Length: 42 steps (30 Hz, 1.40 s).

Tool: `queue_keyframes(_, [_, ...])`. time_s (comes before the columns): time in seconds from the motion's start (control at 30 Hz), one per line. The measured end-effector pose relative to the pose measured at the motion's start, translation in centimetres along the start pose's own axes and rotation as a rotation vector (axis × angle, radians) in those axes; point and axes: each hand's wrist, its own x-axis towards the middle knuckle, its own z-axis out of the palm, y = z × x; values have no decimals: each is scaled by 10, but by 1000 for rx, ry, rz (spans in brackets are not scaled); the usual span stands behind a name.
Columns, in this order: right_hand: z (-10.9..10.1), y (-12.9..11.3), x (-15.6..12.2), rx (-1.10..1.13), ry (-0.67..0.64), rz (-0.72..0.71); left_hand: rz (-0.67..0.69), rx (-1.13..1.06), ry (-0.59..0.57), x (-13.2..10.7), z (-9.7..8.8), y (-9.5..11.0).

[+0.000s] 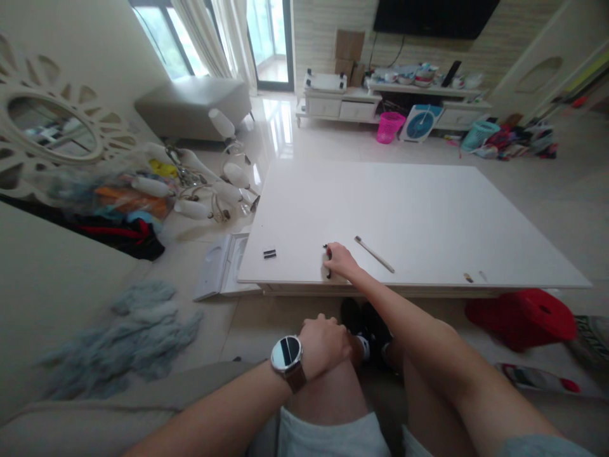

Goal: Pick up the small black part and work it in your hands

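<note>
My right hand [340, 261] is closed on a slim black object [328, 273] at the near edge of the white table [380, 203]. The fingers cover much of it, so its kind does not show. To the right of that hand lies a toothbrush [375, 254] with a pale handle and dark bristles. Two small black pieces [269, 254], perhaps batteries, lie side by side on the left of the tabletop. My left hand [324, 341], below a wristwatch [287, 353], rests over my knee with its fingers draped and holds nothing.
Small items [469, 277] lie near the table's right front edge. A red stool-like object [528, 317] stands on the floor at right. An open white box [221, 263] and a lamp with white shades [209, 184] sit left. A pink basket [389, 127] stands farther back.
</note>
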Motion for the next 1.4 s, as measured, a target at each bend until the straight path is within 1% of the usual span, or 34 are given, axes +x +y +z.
queue_keyframes(0.13, [2, -1, 2, -4, 0, -21, 12, 4, 23, 0, -5, 3])
queue_keyframes(0.27, [2, 1, 2, 10, 10, -36, -25, 46, -23, -3, -6, 2])
queue_keyframes(0.37, [-1, 0, 1, 34, 31, -39, -13, 49, -30, -3, -4, 1])
queue_keyframes(0.47, [-8, -4, 3, 78, 58, -34, 56, 47, 16, -1, -1, -1])
queue_keyframes(0.57, [-18, -9, 5, 155, 49, -32, 107, 45, 119, 3, -4, -3])
queue_keyframes(0.63, [-25, -12, 5, 218, 5, -36, 90, 49, 208, 5, -8, -3])
queue_keyframes(0.67, [-28, -13, 3, 284, -38, -44, 69, 58, 245, 6, -10, -3])
queue_keyframes(0.73, [-35, -14, -3, 500, -174, -70, 20, 91, 324, 7, -14, -3])
queue_keyframes(0.8, [-42, -15, -11, 723, -345, -93, -9, 136, 421, 8, -14, -4])
queue_keyframes(0.87, [-48, -15, -18, 810, -504, -100, -14, 177, 530, 9, -13, -5])
queue_keyframes(0.93, [-53, -14, -23, 831, -604, -94, -11, 203, 595, 9, -11, -6])
queue_keyframes(1.0, [-56, -12, -23, 891, -628, -84, -24, 211, 619, 9, -10, -7])
queue_keyframes(1.07, [-59, -11, -22, 978, -614, -68, -52, 214, 636, 9, -9, -7])
queue_keyframes(1.17, [-63, -7, -19, 1085, -623, -17, -89, 229, 663, 11, -8, -6])
queue_keyframes(1.27, [-66, -5, -18, 1150, -658, 35, -92, 242, 670, 13, -5, -6])
queue_keyframes(1.4, [-67, -5, -17, 1244, -698, 41, -121, 233, 683, 15, -5, -6])
